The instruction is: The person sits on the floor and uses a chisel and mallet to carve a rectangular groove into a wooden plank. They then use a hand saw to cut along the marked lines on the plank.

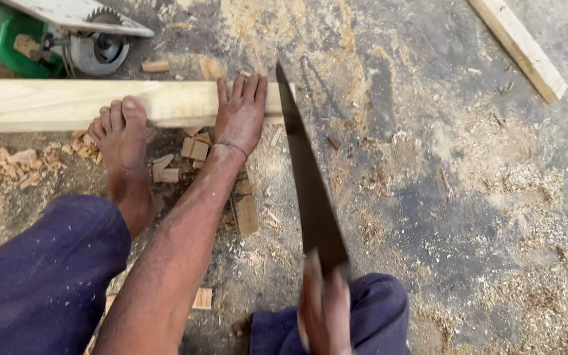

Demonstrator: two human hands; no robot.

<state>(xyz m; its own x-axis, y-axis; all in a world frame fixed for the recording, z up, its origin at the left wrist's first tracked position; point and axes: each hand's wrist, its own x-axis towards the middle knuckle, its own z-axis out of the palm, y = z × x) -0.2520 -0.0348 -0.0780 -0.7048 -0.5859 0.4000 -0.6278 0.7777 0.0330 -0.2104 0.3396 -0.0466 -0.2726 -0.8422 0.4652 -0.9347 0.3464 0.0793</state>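
Firmly spread, the left hand [241, 115] presses flat on a pale timber plank [54, 104] lying on the sawdust-strewn floor [468, 184]. Just beside its fingers, a handsaw [307, 177] meets the plank's end, its handle clenched in the blurred right hand [323, 309]. A bare foot [123, 148] braces the plank.

Pale, smooth-planed wooden plank [54, 104]; dark, matt metal handsaw blade [307, 177]; rough grey concrete floor [442, 171] dusted with sawdust; green glossy plastic circular saw [54, 36] with a dull steel guard; dusty navy cloth trousers [41, 276].
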